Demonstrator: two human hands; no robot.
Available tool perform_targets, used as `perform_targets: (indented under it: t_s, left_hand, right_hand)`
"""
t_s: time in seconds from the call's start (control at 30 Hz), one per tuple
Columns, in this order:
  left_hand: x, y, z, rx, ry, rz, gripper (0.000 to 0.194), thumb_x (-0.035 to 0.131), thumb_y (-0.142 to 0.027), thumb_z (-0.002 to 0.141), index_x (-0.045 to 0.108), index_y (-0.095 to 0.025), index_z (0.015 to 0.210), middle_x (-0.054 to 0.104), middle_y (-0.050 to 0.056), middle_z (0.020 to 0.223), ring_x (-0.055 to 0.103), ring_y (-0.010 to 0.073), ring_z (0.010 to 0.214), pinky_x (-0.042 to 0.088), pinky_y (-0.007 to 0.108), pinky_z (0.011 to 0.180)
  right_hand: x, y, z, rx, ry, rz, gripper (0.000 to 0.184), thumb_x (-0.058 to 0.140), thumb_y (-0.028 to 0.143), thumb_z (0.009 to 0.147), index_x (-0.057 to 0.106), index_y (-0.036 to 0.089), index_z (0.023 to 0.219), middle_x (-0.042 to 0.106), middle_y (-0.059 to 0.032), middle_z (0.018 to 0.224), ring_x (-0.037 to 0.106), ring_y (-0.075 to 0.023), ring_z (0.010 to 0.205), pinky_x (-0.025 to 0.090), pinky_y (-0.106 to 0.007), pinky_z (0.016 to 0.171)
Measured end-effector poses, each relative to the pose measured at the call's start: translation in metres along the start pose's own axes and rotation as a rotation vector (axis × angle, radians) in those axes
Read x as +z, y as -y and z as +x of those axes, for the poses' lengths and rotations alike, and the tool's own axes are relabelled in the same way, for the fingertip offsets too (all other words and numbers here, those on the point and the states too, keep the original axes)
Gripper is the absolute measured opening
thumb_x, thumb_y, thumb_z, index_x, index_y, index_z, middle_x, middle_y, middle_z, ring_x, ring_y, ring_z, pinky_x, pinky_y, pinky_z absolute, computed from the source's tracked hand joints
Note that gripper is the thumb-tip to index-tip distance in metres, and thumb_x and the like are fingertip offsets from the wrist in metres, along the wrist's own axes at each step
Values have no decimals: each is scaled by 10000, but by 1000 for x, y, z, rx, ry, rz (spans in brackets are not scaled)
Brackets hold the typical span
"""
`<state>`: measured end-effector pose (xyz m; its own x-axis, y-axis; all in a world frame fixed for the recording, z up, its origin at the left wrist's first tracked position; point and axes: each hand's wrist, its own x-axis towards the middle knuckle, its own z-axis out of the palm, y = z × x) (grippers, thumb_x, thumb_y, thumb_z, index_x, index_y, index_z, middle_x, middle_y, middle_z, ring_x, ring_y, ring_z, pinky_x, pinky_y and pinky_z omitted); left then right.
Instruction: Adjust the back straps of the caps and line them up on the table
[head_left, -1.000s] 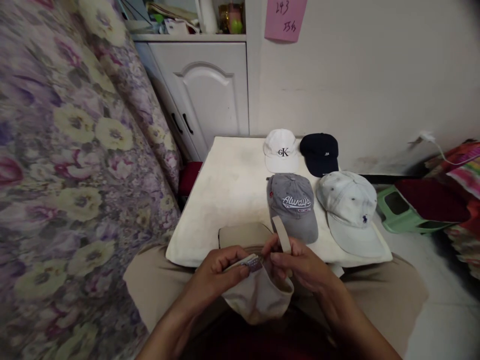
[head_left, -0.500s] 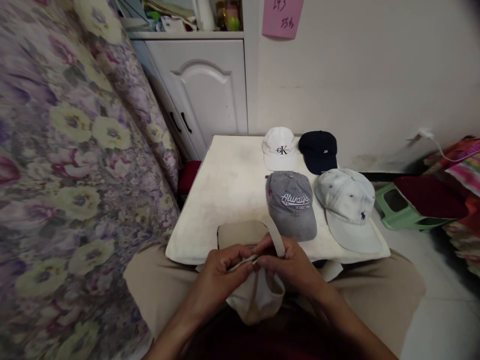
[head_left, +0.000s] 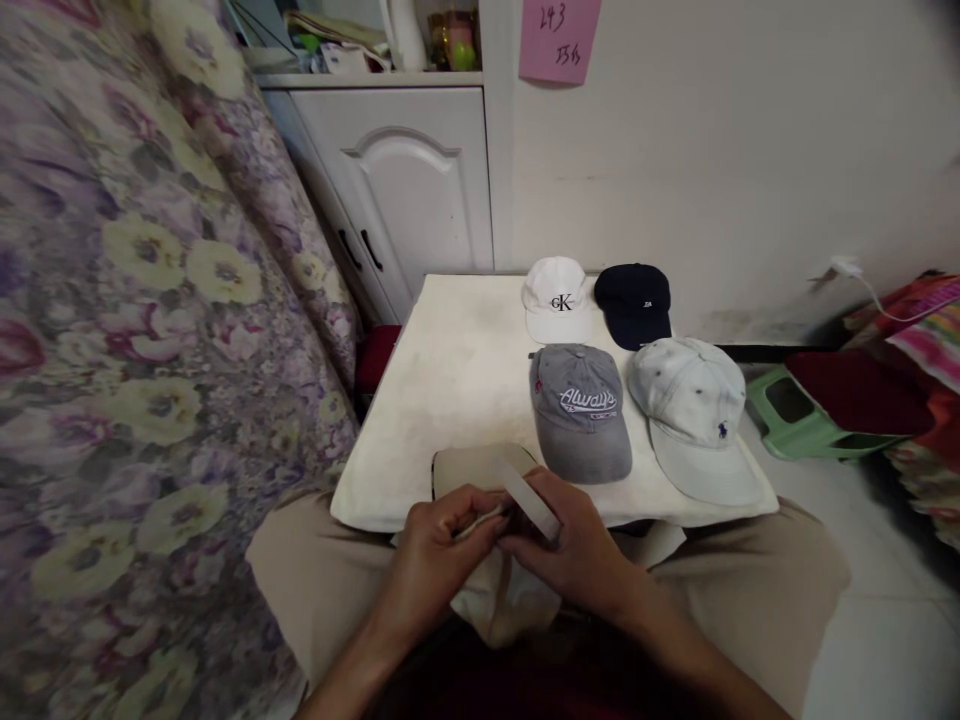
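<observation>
A beige cap (head_left: 480, 466) lies upside down over the table's near edge, its crown hanging toward my lap. My left hand (head_left: 446, 540) pinches the back edge of the cap near its strap fastening. Close against it, my right hand (head_left: 566, 530) is closed on the cap's strap (head_left: 529, 497), whose loose end sticks up between the fingers. My fingertips meet and hide the fastening. Beyond the right hand sits a grey cap (head_left: 585, 450) with white lettering. To its right is a pale denim cap (head_left: 701, 400).
A white cap (head_left: 555, 320) and a navy cap (head_left: 636, 300) sit at the back of the cream-covered table (head_left: 442, 370). A floral curtain (head_left: 172, 400) hangs at left. A green stool (head_left: 795, 425) stands at right, and a white cabinet (head_left: 420, 190) is behind.
My right hand has moved left against my left hand. The strap's loose end has swung from upright to leaning left. The caps on the table have stayed put.
</observation>
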<state>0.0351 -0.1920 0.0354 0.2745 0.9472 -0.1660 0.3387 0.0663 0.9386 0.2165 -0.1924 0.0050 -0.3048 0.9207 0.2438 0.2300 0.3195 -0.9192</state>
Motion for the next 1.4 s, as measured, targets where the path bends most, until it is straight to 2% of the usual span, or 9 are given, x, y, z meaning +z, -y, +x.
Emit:
perform_targets:
  t_s: [0.2,0.37,0.5,0.63,0.8,0.9,1.03,1.2,1.4]
  left_hand:
    - [-10,-4,-2,38,71,57,215,586,-360,918,694,-179,873,726,21,845,633,192,809,443,248,713]
    - [-12,-7,-7,129,12,454,161,558,-325,925,682,-223,925,728,38,855,629,228,790,402,282,684]
    - [-6,-6,-10,73,-23,617,157,512,-295,934,640,-241,1006,734,42,850,653,237,734,371,287,642]
    - [-3,-3,-8,56,22,473,148,476,-291,955,606,-239,1003,730,45,921,673,239,812,392,282,678]
    - [-12,-1,-3,61,114,194,225,493,-348,959,612,-192,849,659,9,798,580,185,756,392,251,674]
    - [-20,0,-2,21,145,53,273,526,-401,938,616,-174,816,583,-12,726,494,154,689,362,234,629]
    - [-27,3,-1,-17,171,-50,256,567,-410,911,637,-172,851,547,-17,718,456,142,679,338,231,615]
    - [-30,5,1,-8,185,-152,220,594,-376,892,654,-171,843,572,-6,737,476,145,699,356,237,639]
    - [-37,17,2,64,208,-235,223,628,-370,893,677,-156,857,590,8,747,494,139,702,382,238,663]
  right_hand:
    - [-2,1,0,2,11,9,236,694,147,759,616,204,974,597,-7,862,555,-166,751,433,-287,680]
    - [1,2,3,-32,19,-34,203,679,145,763,624,202,950,610,-24,877,563,-179,772,437,-302,700]
    - [3,2,5,-17,8,-61,215,687,144,752,628,201,951,619,-22,869,564,-183,771,436,-308,704]
    - [4,2,5,1,-2,-50,176,701,163,762,626,198,917,609,-10,843,561,-174,761,424,-296,689]
    - [3,2,5,49,7,30,219,774,264,736,623,183,873,578,10,784,528,-153,705,400,-272,635]
    - [-5,5,6,69,18,139,171,684,340,842,626,184,882,591,9,778,531,-144,695,403,-259,620]
    - [-20,9,7,74,-6,166,129,628,312,896,659,194,937,640,-3,795,574,-149,708,433,-260,631]
    - [-35,8,7,207,65,322,214,669,380,880,650,203,999,623,18,698,547,-114,556,418,-220,499]
    - [-39,12,11,167,99,346,304,465,426,1003,659,192,1003,567,38,589,455,-76,449,353,-199,445]
